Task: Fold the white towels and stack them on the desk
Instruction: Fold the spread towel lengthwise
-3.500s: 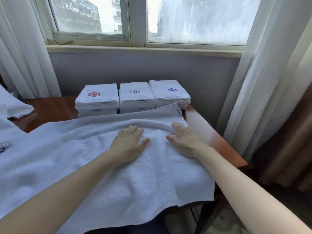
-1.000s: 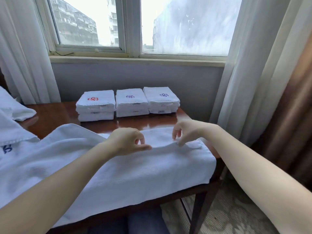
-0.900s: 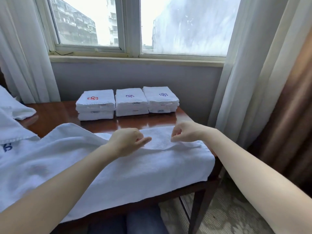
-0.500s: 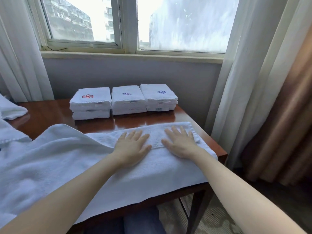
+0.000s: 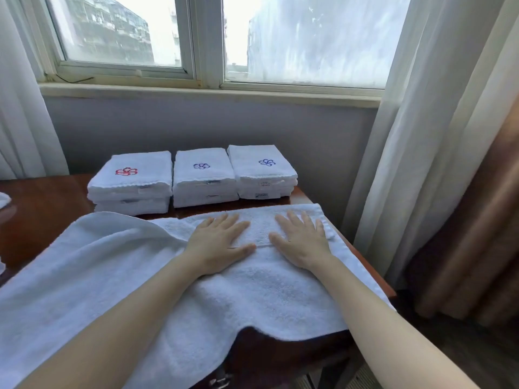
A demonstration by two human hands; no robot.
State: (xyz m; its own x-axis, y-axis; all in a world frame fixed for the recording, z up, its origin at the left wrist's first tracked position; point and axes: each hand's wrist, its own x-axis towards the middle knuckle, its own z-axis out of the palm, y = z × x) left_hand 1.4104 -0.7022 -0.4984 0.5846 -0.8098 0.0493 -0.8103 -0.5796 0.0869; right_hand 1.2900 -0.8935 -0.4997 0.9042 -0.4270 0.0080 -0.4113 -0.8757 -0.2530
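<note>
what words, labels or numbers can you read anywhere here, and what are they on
No text here can be read.
Upper tag on the right towel stack: print too small to read.
Lower tag on the same stack: dark print, blurred.
Tag on the middle towel stack: too small.
Red emblem on the left towel stack, blue emblems on the other two: flower shapes, no letters.

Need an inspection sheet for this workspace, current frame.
Surface: dark brown wooden desk, glossy, partly covered.
Job's things: large white terry towel spread flat, overhanging the near edge; three stacks of folded white towels along the far edge.
Clutter: white cloth edge at left frame border.
Grippers: left hand and right hand flat on the towel, fingers straight.
Cables: thin dark wire along the window frame.
Surroundings: white curtains, brown drape.
</note>
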